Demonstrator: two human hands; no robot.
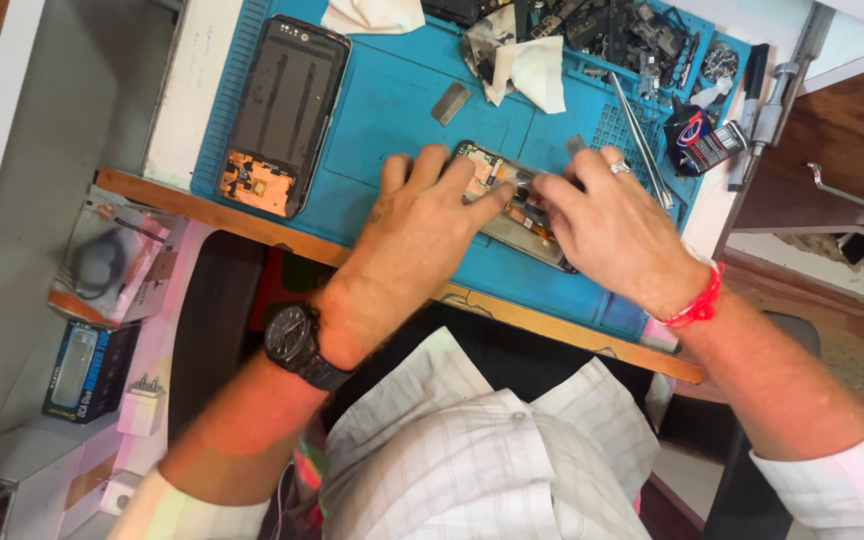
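An opened phone (pixel 508 205) with its circuit board showing lies on a blue work mat (pixel 382 120). My left hand (pixel 417 235), with a black watch on its wrist, presses down on the phone's near end, index finger stretched over the board. My right hand (pixel 612 230), wearing a ring and a red thread wristband, rests on the phone's other end and pinches a small metal tool (pixel 524 190) at the board. Most of the phone is hidden under both hands.
A second opened phone body (pixel 284 112) lies at the mat's left. White cloths (pixel 532 70), a metal pick (pixel 450 103), tweezers (pixel 642 140), loose parts (pixel 642 35) and a small bottle (pixel 707 145) sit at the back. Packaged accessories (pixel 102 265) and a charger plug (pixel 140 405) lie lower left. A drawer handle (pixel 847 185) is at the right.
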